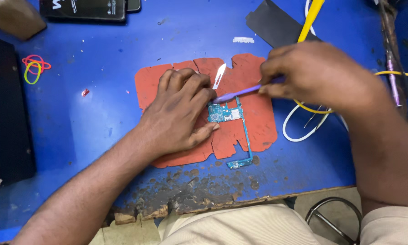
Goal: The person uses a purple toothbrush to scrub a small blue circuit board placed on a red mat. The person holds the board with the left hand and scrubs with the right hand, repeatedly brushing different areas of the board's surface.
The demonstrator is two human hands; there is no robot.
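A teal phone circuit board (pixel 226 113) lies on a cracked red-orange mat (pixel 254 118), with a thin strip running down to a small lower piece (pixel 239 163). My left hand (pixel 179 113) rests flat on the mat and presses on the board's left edge with fingers and thumb. My right hand (pixel 315 72) pinches a purple plastic pry tool (pixel 238 93) whose tip sits at the board's top edge. A loose scalpel blade (pixel 219 75) lies on the mat just above my left fingers.
The blue tabletop (pixel 99 104) has a worn, chipped front edge (pixel 199 195). White cable (pixel 299 131) and yellow cable (pixel 310 20) lie at right, a dark sheet (pixel 272 25) at back, coloured rubber bands (pixel 34 67) at left, dark phones (pixel 83 8) at the far edge.
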